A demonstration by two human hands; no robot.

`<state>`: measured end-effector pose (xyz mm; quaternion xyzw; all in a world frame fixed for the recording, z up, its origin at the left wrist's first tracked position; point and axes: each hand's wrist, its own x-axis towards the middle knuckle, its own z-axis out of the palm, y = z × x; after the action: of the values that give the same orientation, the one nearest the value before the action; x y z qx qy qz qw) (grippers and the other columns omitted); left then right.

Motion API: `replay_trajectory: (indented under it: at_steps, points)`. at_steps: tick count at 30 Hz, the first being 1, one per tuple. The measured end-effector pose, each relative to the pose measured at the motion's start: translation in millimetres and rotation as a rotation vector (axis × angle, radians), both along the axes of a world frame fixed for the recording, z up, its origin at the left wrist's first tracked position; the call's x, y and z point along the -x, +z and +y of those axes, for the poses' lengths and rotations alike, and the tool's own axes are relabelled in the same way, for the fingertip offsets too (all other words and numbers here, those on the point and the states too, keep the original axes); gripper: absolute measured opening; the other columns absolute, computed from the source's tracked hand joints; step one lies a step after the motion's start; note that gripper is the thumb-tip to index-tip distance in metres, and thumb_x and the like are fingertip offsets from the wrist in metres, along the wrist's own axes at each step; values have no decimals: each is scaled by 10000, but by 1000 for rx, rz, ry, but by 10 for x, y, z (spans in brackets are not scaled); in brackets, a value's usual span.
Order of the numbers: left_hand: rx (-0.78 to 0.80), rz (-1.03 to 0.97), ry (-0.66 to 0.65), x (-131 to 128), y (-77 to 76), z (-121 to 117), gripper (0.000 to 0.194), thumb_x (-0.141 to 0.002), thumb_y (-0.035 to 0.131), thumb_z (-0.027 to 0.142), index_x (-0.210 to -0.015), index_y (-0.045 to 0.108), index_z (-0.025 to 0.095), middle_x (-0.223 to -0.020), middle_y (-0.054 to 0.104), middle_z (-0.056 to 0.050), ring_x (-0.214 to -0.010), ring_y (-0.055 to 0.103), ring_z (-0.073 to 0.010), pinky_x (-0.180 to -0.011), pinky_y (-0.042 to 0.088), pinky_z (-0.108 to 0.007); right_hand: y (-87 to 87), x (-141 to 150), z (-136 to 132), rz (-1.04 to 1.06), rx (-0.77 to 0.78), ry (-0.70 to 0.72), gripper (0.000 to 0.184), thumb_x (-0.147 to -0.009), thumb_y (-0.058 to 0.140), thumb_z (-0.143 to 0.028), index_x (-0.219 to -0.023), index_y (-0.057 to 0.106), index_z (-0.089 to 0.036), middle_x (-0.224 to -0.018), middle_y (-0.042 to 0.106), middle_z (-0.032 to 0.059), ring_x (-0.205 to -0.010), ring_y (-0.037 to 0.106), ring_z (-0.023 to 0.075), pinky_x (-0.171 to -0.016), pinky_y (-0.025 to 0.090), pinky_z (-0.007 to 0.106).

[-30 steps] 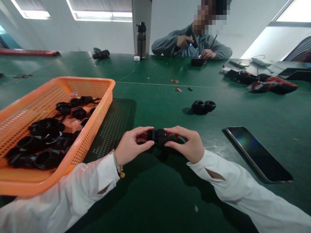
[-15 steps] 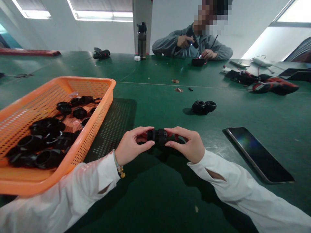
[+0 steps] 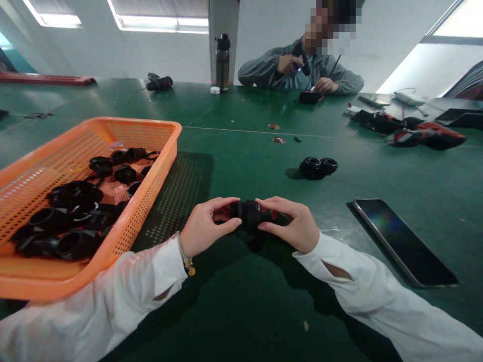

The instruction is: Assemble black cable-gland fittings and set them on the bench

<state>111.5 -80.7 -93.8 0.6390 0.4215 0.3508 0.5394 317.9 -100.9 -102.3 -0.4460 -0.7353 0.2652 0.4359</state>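
Observation:
Between my two hands, just above the green table, a black cylindrical fitting [image 3: 246, 213] lies level, with a wider ribbed collar towards its right end. My left hand [image 3: 207, 223] pinches the left end between thumb and fingers. At the other end, the thumb and index finger of my right hand [image 3: 293, 221] close on the collar. The fingertips hide part of both ends. Farther back on the right, a pair of black ring-like parts [image 3: 317, 168] rests on the table, touching each other.
An orange perforated basket [image 3: 141, 201] at left holds several black fittings. A phone [image 3: 405, 244] lies at right. Across the green table [image 3: 241, 311], a person in a grey jacket [image 3: 260, 68] works with a handheld tool near a bottle [image 3: 222, 63]; wires and black-red items [image 3: 426, 133] lie far right.
The whole view has shifted very slightly. Both hands keep the same grip on the black fitting, with no clear movement of it.

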Motion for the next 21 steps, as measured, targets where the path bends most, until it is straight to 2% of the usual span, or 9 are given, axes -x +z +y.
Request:
replay_trajectory:
  at_steps: [3,7,10,15,21]
  points:
    - [7,6,-6,-7,7,-4,446,-642,674,276,-1054,641,107,-978,668,-94,-831,649,-202,-757,562,-340,-3,4,1,-9,0,-34,284,-669,711,-238,-953,720,-236,-975,707,58,-835,661,199,-582,526,285]
    - [-1,3,-12,-6,4,-1,451,-648,671,278,-1063,639,105,-979,674,-98,-834,652,-205,-755,563,-342,2,21,-17,-23,-31,-55,295,-674,699,-218,-969,705,-231,-898,715,49,-781,653,189,-620,523,308]
    - [-1,0,-13,-1,-4,5,441,-653,671,269,-1065,639,117,-959,687,-88,-841,655,-207,-764,561,-347,13,34,-34,-12,-35,-70,334,-679,689,-214,-1012,674,-236,-865,714,36,-761,648,186,-580,512,291]
    - [13,-9,-17,-2,-9,9,449,-653,671,269,-1072,633,111,-954,691,-90,-841,657,-208,-763,561,-347,37,40,-44,-42,-54,-70,251,-695,683,-231,-945,691,-227,-817,709,31,-731,639,178,-607,513,298]
    - [10,-5,-17,-3,0,8,449,-651,665,266,-1069,632,104,-954,682,-91,-825,652,-198,-758,559,-339,46,35,-41,-34,-39,-65,257,-701,690,-258,-957,703,-235,-826,717,30,-724,643,176,-622,515,303]
